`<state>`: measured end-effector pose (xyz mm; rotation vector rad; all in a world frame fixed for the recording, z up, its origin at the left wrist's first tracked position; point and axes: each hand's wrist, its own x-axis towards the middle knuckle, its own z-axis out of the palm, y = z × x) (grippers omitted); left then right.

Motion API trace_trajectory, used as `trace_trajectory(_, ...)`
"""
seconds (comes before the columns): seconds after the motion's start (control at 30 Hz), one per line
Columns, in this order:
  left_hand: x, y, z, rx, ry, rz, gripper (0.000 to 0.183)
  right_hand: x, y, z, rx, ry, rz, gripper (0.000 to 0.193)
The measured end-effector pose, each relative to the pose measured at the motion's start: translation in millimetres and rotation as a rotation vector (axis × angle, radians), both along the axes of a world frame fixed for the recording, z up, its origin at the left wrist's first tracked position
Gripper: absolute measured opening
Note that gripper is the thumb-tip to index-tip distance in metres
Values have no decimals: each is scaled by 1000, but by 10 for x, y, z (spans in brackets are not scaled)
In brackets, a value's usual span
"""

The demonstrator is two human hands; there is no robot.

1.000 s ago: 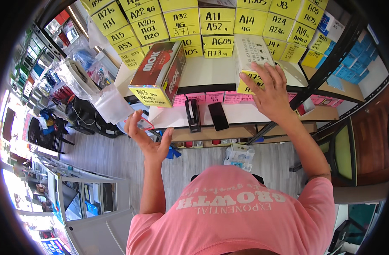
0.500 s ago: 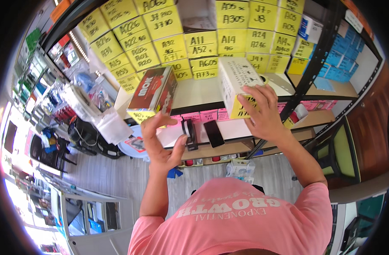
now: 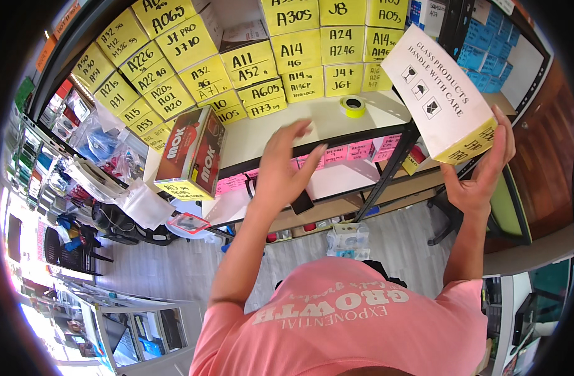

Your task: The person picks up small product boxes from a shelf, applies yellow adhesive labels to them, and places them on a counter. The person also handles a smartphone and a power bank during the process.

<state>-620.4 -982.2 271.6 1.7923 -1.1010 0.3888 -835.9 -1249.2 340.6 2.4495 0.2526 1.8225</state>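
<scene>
My right hand point(image 3: 484, 166) grips a white carton point(image 3: 434, 94) by its lower end, which carries a yellow label. The carton is tilted and raised at the right, in front of the shelf post. Over the front edge of the shelf point(image 3: 249, 141), my left hand point(image 3: 287, 163) is empty, its fingers apart. A roll of yellow tape point(image 3: 353, 107) lies on the shelf between the two hands. To the left stands a red and brown box point(image 3: 193, 150) with a yellow label, apart from my left hand. Beneath that hand, a dark phone-like slab point(image 3: 302, 202) is partly hidden.
Stacked boxes with yellow labels point(image 3: 249, 62) line the back of the shelf, with a gap in the upper row. Blue boxes point(image 3: 487, 47) fill the far right bay. A black metal post point(image 3: 387, 169) divides the rack. A green-backed chair point(image 3: 511, 203) stands at the right.
My right hand has lifted the white carton off the shelf and carried it right, uncovering the tape roll. My left hand has moved right, away from the red and brown box. The view has shifted.
</scene>
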Motion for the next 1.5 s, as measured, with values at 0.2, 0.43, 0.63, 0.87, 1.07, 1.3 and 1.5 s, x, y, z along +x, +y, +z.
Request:
trace_trajectory(0.2,723,-1277,-35,317,-71,59,60,-255,-33,22,46,-39,24,102)
trace_trajectory(0.43,555,-1834,-103,373,-120,-21,58,-324,27,-71,60,28,66,98)
trace_trajectory(0.63,152,-1164,-27,41,-208,7,50,-157,173,23,11,146,35,93)
trace_trajectory(0.87,-478,1223,-460,-60,-76,328,40,690,547,-229,-106,368,242,79)
trace_trajectory(1.07,-1040,2474,-1052,-270,278,865,30,1164,597,-612,-197,468,39,83)
trace_trajectory(1.3,-1105,2217,-1333,-580,531,773,35,1019,748,-584,-47,528,47,66)
trace_trajectory(1.5,-807,2035,-698,-475,313,640,33,1114,896,-510,-21,474,33,60)
